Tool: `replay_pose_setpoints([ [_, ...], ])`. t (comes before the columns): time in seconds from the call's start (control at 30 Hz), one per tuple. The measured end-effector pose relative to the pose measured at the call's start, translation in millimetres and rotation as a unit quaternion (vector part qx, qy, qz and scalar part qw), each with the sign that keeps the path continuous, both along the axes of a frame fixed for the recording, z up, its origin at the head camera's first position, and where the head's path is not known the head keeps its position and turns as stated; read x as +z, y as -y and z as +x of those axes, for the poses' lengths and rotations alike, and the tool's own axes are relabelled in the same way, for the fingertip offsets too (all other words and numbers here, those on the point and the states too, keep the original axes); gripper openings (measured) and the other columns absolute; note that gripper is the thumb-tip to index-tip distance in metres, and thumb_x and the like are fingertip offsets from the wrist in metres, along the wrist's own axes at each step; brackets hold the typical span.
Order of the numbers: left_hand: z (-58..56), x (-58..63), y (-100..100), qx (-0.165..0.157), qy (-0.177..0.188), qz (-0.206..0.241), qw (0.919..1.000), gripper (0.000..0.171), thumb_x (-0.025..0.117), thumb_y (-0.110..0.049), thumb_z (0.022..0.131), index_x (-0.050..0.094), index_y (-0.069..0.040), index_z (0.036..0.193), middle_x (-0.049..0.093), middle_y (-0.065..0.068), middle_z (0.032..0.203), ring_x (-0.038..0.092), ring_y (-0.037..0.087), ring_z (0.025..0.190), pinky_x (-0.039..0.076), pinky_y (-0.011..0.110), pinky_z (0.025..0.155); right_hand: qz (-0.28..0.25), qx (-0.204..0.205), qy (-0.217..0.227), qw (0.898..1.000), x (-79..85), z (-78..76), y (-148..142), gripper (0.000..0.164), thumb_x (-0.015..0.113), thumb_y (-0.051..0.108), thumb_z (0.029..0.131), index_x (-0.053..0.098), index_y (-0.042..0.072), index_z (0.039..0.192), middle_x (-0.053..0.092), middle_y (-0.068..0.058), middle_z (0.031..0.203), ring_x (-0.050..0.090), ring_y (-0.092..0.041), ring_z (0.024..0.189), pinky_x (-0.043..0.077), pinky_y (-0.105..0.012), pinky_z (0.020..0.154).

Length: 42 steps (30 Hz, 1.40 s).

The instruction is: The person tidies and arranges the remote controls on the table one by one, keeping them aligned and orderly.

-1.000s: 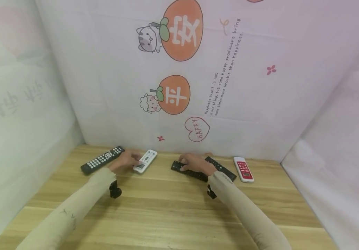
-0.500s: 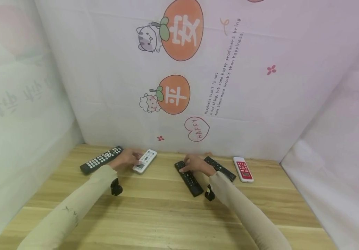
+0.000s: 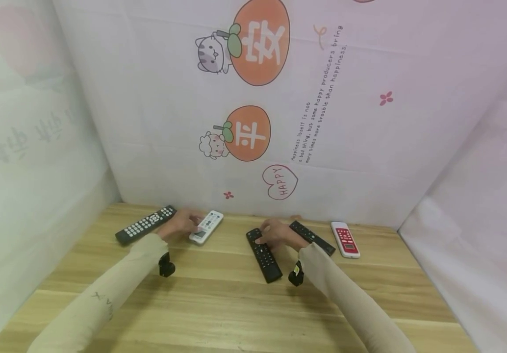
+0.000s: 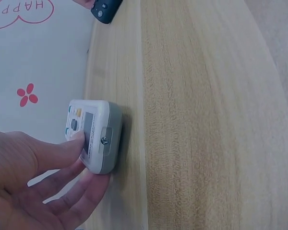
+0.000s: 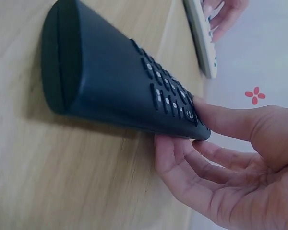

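Note:
My left hand (image 3: 182,224) pinches a white remote control (image 3: 207,227) near the back of the table, thumb on its face and fingers along its side and underside. In the left wrist view that white remote (image 4: 97,136) shows a small screen and a screw on its end. Nearer the middle, my right hand (image 3: 277,234) grips a black remote control (image 3: 266,260) by its far end. The right wrist view shows the thumb on top of the black remote (image 5: 115,72) and the other fingers curled at its lower edge; its near end points toward the table's front.
A black remote with white buttons (image 3: 145,225) lies left of my left hand. Behind my right wrist lies another black remote (image 3: 313,238), partly covered by the forearm. A red and white remote (image 3: 345,239) is further right. White printed cloth (image 3: 346,147) walls the wooden table (image 3: 227,304).
The black remote in my right hand has swung round, its near end moving left and toward the front, so it lies more lengthwise. The left hand and white remote have hardly moved.

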<state>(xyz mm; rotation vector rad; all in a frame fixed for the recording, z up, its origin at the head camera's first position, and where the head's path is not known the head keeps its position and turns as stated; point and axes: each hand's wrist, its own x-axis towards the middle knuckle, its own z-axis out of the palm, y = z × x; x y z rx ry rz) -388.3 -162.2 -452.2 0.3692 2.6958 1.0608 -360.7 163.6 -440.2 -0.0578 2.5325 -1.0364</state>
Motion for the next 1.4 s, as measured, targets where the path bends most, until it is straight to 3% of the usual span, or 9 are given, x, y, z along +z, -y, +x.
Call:
replay_pose_setpoints([
  [0.27, 4.1, 1.5, -0.5, -0.006, -0.006, 0.007, 0.9999, 0.052, 0.073, 0.000, 0.091, 0.058, 0.012, 0.138, 0.065, 0.034, 0.129, 0.062, 0.046, 0.121, 0.052, 0.053, 0.109, -0.052, 0.010, 0.009, 0.999, 2.3, 5.1, -6.3, 0.045, 0.073, 0.006, 0.096, 0.058, -0.004, 0.136, 0.073, -0.021, 0.099, 0.075, -0.029, 0.080, 0.067, -0.041, 0.075],
  [0.57, 2.0, -0.5, 2.4, -0.018, -0.014, 0.003, 0.9997, 0.051, 0.074, 0.000, 0.090, 0.058, 0.013, 0.136, 0.066, 0.034, 0.126, 0.063, 0.046, 0.119, 0.052, 0.054, 0.108, -0.178, 0.011, -0.008, 0.984, 7.5, 19.4, -19.7, 0.057, 0.069, 0.009, 0.100, 0.047, -0.004, 0.151, 0.064, -0.033, 0.133, 0.076, -0.033, 0.092, 0.064, -0.052, 0.086],
  [0.77, 0.7, -0.6, 3.3, -0.022, -0.012, 0.000, 0.9997, 0.052, 0.074, 0.000, 0.090, 0.057, 0.014, 0.137, 0.066, 0.034, 0.126, 0.063, 0.046, 0.119, 0.053, 0.053, 0.107, -0.229, 0.001, -0.003, 0.973, 7.8, 26.9, -23.7, 0.061, 0.069, 0.008, 0.100, 0.043, -0.004, 0.154, 0.064, -0.034, 0.134, 0.077, -0.033, 0.092, 0.062, -0.056, 0.091],
  [0.93, -1.0, -2.9, 3.1, -0.025, -0.018, 0.014, 0.9994, 0.052, 0.073, 0.001, 0.090, 0.057, 0.015, 0.137, 0.066, 0.034, 0.126, 0.063, 0.046, 0.119, 0.054, 0.053, 0.106, -0.248, -0.013, 0.007, 0.969, 9.4, 33.7, -26.5, 0.060, 0.070, 0.005, 0.099, 0.046, -0.002, 0.153, 0.068, -0.031, 0.128, 0.077, -0.028, 0.086, 0.061, -0.057, 0.091],
  [1.4, -1.8, -3.8, 2.4, -0.023, -0.016, -0.001, 0.9996, 0.052, 0.074, 0.001, 0.090, 0.057, 0.015, 0.137, 0.065, 0.034, 0.127, 0.063, 0.046, 0.119, 0.055, 0.051, 0.105, -0.286, 0.001, 0.021, 0.958, 14.6, 61.6, -26.2, 0.063, 0.071, 0.006, 0.097, 0.043, 0.000, 0.154, 0.069, -0.027, 0.125, 0.075, -0.027, 0.094, 0.061, -0.057, 0.092],
])
